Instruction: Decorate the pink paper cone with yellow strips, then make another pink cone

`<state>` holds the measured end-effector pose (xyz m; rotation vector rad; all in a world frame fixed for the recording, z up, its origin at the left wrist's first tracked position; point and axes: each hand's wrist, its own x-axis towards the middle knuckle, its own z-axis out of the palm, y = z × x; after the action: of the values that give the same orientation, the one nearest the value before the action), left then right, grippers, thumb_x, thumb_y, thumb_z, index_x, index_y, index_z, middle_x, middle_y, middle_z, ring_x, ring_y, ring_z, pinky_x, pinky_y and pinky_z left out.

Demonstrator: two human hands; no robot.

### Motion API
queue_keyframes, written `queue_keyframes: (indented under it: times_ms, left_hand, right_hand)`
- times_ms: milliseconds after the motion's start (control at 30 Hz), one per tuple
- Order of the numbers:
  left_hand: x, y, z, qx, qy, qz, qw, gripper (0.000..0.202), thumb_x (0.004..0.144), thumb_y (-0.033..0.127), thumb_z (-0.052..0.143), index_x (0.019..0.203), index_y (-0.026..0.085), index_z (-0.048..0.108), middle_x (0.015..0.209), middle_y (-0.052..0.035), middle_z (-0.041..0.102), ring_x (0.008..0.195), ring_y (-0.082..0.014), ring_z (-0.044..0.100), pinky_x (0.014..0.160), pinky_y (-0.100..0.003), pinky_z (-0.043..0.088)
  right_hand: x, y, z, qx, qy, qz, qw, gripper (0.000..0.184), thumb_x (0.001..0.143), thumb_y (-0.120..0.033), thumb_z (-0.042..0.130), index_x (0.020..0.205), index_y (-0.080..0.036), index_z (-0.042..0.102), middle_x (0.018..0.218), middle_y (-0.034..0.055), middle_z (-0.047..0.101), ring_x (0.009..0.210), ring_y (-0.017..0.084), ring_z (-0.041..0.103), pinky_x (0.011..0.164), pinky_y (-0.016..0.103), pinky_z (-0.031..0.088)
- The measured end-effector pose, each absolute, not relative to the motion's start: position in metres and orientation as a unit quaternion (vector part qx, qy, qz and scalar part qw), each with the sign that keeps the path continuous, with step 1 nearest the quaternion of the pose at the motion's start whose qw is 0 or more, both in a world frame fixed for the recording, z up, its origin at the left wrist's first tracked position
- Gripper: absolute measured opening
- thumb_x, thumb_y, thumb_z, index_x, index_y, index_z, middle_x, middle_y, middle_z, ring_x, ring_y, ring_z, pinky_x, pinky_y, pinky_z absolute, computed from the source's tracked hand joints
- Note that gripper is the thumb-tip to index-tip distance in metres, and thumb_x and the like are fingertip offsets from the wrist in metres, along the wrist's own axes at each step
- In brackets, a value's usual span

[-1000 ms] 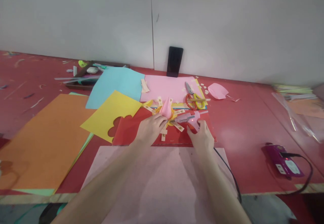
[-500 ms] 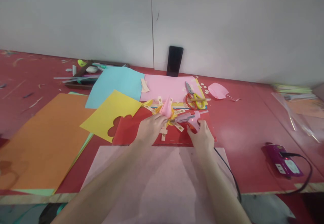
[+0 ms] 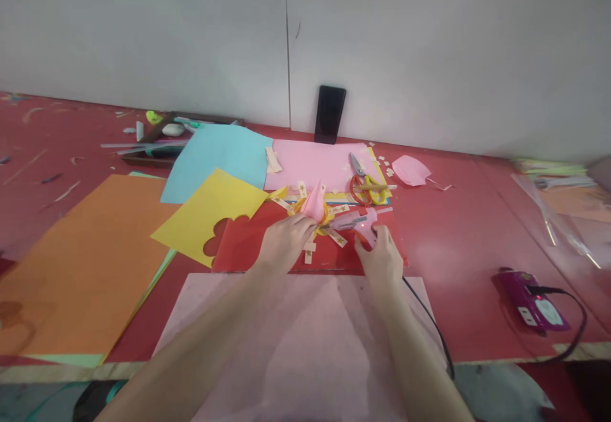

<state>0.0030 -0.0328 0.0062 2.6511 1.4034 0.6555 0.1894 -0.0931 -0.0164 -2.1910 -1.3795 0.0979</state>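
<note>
My right hand (image 3: pixel 382 256) is wrapped round the handle of a pink hot glue gun (image 3: pixel 365 226), whose small red light is lit. Its nozzle points left, right by the base of a pink paper cone (image 3: pixel 314 205). My left hand (image 3: pixel 289 237) pinches that cone low down, fingertips close to the nozzle. Yellow petals ring the cone, and pale paper strips with gold stars (image 3: pixel 338 237) fan out round it. All this lies on a red sheet (image 3: pixel 243 244). Whether the nozzle touches the paper I cannot tell.
Scissors (image 3: pixel 367 186) lie just behind the glue gun on pink paper (image 3: pixel 315 164). A black phone (image 3: pixel 330 115) leans on the wall. Yellow (image 3: pixel 200 209), blue (image 3: pixel 214 161) and orange sheets (image 3: pixel 90 263) spread leftward. The gun's black cord (image 3: pixel 429 320) runs down near a purple power strip (image 3: pixel 537 304).
Almost nothing differs. Both hands keep their places, the glue gun still at the base of the pink cone; the view has shifted very slightly.
</note>
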Motion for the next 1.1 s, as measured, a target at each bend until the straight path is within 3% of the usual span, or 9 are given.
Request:
queue_keyframes:
  times_ms: [1100]
  left_hand:
    - [0.0064, -0.0343, 0.0055, 0.856, 0.465, 0.221, 0.039, 0.021, 0.087, 0.025, 0.041, 0.081, 0.019, 0.061, 0.079, 0.0008, 0.064, 0.067, -0.0104, 0.057, 0.052, -0.022, 0.033]
  right_hand:
    - [0.1907, -0.096, -0.0159, -0.807, -0.52, 0.035, 0.278, 0.03, 0.077, -0.042, 0.044, 0.098, -0.021, 0.047, 0.101, 0.0076, 0.059, 0.084, 0.021, 0.055, 0.06, 0.027, 0.037]
